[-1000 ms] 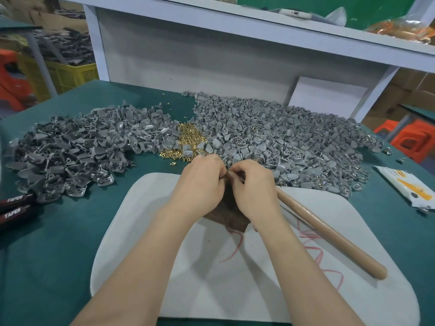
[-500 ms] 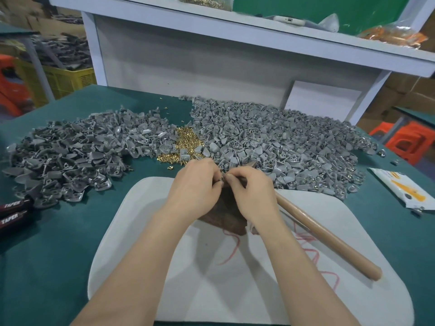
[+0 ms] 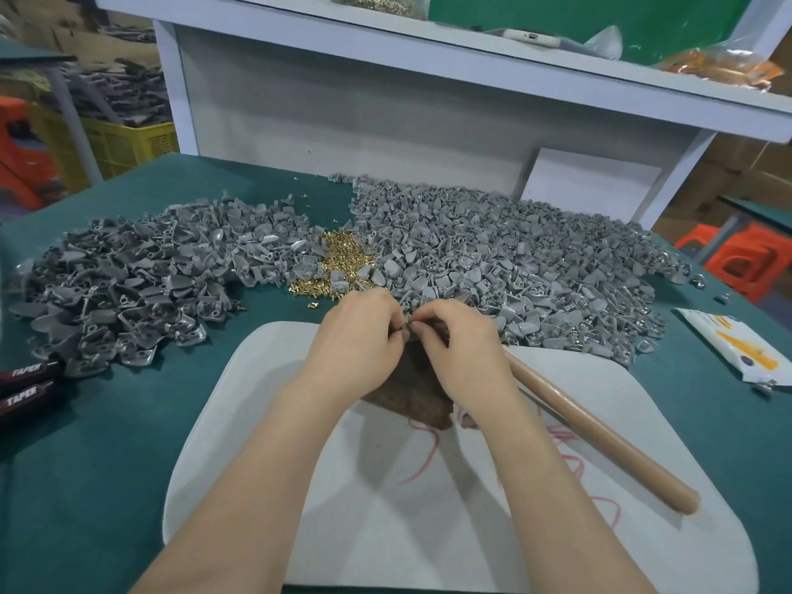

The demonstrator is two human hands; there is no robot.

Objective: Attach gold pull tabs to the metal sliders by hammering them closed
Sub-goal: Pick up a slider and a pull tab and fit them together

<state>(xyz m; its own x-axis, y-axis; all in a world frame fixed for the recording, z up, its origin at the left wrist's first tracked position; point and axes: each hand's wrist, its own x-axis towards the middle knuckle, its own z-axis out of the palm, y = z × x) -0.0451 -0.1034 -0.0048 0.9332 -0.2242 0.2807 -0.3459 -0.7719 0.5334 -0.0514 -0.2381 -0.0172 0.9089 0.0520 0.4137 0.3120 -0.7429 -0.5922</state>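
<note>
My left hand (image 3: 358, 340) and my right hand (image 3: 460, 349) meet fingertip to fingertip over a dark brown block (image 3: 411, 396) on the white board (image 3: 428, 529). Their fingers pinch a small metal piece between them; it is mostly hidden, so I cannot tell whether it is a slider, a tab or both. A small heap of gold pull tabs (image 3: 343, 261) lies just beyond my hands, between two large heaps of grey metal sliders (image 3: 141, 276) (image 3: 514, 259). The hammer's wooden handle (image 3: 600, 435) lies on the board under my right wrist, its head hidden.
Two dark tool handles marked TAPER (image 3: 25, 383) lie at the left table edge. A white and yellow packet (image 3: 741, 349) sits at the right. A white shelf unit (image 3: 428, 100) stands behind the heaps. Orange stools (image 3: 737, 259) and a yellow crate (image 3: 124, 147) stand beyond the green table.
Both hands stay pinched together over the brown block, with only small finger movements. The view has shifted slightly.
</note>
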